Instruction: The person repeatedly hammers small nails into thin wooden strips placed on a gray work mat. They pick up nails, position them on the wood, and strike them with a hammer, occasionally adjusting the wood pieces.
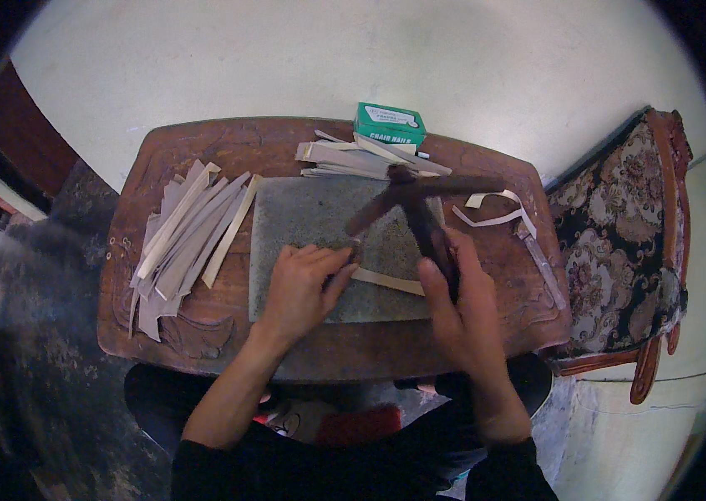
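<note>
My right hand is wrapped round the handle of a dark hammer, its head blurred above the grey stone slab. Below and left of the hammer head, my left hand has thumb and forefinger pinched together over the slab. A tiny thing shows at those fingertips, too small to make out. From the left fingertips a narrow cream strip lies across the slab toward my right hand.
Carved wooden table holds piles of greyish strips at the left and back. Behind stands a green box. A looped pale strip lies at the right, beside a flowered chair.
</note>
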The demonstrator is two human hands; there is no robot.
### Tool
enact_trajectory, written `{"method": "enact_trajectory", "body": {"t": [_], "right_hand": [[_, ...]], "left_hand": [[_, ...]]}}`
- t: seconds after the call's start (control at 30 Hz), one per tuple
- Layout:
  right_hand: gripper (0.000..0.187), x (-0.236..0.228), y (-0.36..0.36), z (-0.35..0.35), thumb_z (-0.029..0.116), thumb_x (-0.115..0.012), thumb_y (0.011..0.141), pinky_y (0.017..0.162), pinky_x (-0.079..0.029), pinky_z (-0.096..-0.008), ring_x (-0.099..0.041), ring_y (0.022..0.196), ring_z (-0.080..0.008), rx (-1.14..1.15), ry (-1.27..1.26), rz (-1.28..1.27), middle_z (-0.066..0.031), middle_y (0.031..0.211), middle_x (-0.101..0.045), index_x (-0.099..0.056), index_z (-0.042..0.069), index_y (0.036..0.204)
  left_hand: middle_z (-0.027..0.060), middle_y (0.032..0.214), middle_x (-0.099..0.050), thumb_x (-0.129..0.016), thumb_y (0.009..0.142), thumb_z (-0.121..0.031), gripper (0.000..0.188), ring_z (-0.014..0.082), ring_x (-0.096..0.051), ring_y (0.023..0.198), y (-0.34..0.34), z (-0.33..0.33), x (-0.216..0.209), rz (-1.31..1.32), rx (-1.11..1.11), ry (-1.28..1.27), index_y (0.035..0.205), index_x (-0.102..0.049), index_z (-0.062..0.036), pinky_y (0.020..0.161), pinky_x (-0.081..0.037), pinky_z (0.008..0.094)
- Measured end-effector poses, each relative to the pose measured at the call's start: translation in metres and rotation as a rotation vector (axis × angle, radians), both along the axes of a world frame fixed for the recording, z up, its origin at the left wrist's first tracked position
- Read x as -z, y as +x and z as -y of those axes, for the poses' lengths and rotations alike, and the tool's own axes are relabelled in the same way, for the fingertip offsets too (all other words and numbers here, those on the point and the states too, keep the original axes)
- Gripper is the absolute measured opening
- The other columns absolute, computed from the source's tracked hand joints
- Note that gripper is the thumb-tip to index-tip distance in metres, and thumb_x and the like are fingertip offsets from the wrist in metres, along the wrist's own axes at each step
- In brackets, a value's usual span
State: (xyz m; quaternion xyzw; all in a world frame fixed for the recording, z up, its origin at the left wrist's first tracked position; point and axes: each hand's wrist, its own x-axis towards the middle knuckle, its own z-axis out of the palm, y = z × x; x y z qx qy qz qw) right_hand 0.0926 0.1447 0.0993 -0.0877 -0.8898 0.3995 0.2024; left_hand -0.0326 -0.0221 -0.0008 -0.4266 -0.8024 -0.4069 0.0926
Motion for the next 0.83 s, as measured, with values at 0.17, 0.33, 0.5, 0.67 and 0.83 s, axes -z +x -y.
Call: {"method": "enact_trajectory", "body": {"t": [0.17,0.33,0.5,0.67,0.83], "right_hand": [[0.039,0.049,-0.028,-0.006,0.031,-0.053,0.106,0.052,-0.044,-0.0273,-0.054,0.061,-0.0098,0.095,-0.652,0.096,-0.0012,0.081,-0.055,-0.047,0.007,0.137],[0.041,0.082,-0.035,-0.004,0.033,-0.051,0.107,0.044,-0.038,-0.0239,-0.047,0.053,-0.0059,0.123,-0.833,0.055,0.0021,0.078,-0.050,-0.044,0.008,0.139],[0.039,0.085,-0.035,-0.003,0.032,-0.051,0.107,0.044,-0.038,-0.0233,-0.046,0.053,-0.0053,0.108,-0.845,0.035,0.0021,0.079,-0.050,-0.044,0.009,0.137],[0.036,0.085,-0.035,-0.004,0.030,-0.051,0.107,0.042,-0.039,-0.0245,-0.049,0.053,-0.0076,0.085,-0.810,0.046,-0.0005,0.083,-0.052,-0.044,0.008,0.135],[0.039,0.093,-0.035,-0.008,0.032,-0.052,0.107,0.043,-0.040,-0.0240,-0.051,0.055,-0.0072,0.064,-0.821,0.031,-0.0004,0.083,-0.052,-0.042,0.008,0.137]], "left_hand": [[0.0103,0.076,-0.067,-0.074,0.089,-0.018,0.017,0.0235,-0.059,0.064,-0.004,0.001,0.006,0.249,-0.040,0.037,0.100,-0.074,-0.0052,0.065,-0.041,0.0369],[0.0094,0.082,-0.071,-0.072,0.093,-0.014,0.016,0.0147,-0.059,0.068,-0.007,0.000,0.013,0.589,0.022,0.194,0.104,-0.072,-0.0028,0.065,-0.044,0.0304],[0.0075,0.096,-0.077,-0.069,0.096,-0.010,0.016,0.0117,-0.070,0.093,-0.006,0.001,0.003,0.655,0.041,0.129,0.107,-0.070,0.0018,0.083,-0.053,0.0266],[0.0102,0.078,-0.073,-0.075,0.089,-0.014,0.013,0.0138,-0.053,0.053,-0.006,-0.004,0.010,0.515,0.044,0.231,0.098,-0.074,-0.0042,0.051,-0.038,0.0303],[0.0099,0.098,-0.078,-0.070,0.095,-0.012,0.018,0.0151,-0.073,0.092,-0.006,0.000,-0.001,0.574,0.049,-0.002,0.108,-0.072,0.0001,0.084,-0.053,0.0281]]}}
